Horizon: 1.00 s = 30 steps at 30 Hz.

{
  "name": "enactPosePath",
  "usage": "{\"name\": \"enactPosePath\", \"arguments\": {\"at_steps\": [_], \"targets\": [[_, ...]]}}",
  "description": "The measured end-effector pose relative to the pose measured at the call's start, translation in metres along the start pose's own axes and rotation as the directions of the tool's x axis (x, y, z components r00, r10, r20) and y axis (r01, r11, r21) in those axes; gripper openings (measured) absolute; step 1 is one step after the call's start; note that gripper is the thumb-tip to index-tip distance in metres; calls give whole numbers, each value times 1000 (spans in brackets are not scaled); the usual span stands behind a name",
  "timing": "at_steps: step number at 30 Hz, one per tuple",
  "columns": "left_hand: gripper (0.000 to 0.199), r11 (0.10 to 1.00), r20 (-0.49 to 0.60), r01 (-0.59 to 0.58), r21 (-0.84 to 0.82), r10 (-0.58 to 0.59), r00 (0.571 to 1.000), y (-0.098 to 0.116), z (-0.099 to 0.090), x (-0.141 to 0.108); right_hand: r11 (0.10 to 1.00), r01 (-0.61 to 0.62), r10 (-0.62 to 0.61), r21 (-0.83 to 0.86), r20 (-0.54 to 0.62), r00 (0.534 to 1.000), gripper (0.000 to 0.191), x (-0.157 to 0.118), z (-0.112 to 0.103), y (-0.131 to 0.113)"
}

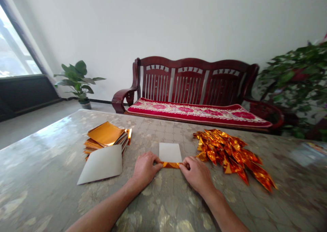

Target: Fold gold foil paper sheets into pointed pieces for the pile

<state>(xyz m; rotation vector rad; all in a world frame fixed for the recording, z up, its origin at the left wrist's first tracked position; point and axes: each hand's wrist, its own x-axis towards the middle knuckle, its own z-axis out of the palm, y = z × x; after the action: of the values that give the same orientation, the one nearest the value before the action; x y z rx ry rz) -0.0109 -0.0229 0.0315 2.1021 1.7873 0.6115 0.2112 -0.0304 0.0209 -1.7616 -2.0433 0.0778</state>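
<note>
The left hand (146, 167) and the right hand (196, 172) are both nearly closed, each pinching one end of a sheet (170, 152) between thumb and fingers. The sheet lies on the table in front of the person, pale side up, its near edge turned into a narrow orange-gold fold (170, 165) stretched between the two grips.

Under it spreads a glossy grey-beige tablecloth (153, 131) with a pattern of lines and pale blotches, window light glaring off its far left part. On the person's left sits an uneven stack of gold sheets (106, 134), with a single pale sheet (102, 165) overlapping its near side. On the right, beside the right hand, is a loose heap of folded foil pieces (227, 150), and near the right edge of view lies a clear plastic packet (309, 153).

Tablecloth shows in a strip between stack and left hand, and more widely beyond the sheet. The table's far edge runs just before a dark red wooden bench (178, 62) with a patterned red cover (194, 110). A potted plant (78, 77) stands beyond the far left corner, leafy greenery (298, 73) at right, and a white wall (178, 20) behind.
</note>
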Motion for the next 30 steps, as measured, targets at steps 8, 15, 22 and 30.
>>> {"name": "enactPosePath", "arguments": {"at_steps": [8,15,22,30], "targets": [[7,999,8,16,-32,-16,1000,0,-2,0,999,6,-6,-33,11,1000,18,0,1,-1],[16,998,36,22,55,-24,999,3,-4,5,999,-2,3,-42,10,1000,17,1,1,-1],[20,996,27,7,88,-9,1000,0,-4,6,999,2,-2,-44,-1,1000,17,-1,2,-1],[19,997,29,-3,71,1,1000,1,-5,4,999,-25,25,-45,4,1000,18,-1,-1,-3]]}}
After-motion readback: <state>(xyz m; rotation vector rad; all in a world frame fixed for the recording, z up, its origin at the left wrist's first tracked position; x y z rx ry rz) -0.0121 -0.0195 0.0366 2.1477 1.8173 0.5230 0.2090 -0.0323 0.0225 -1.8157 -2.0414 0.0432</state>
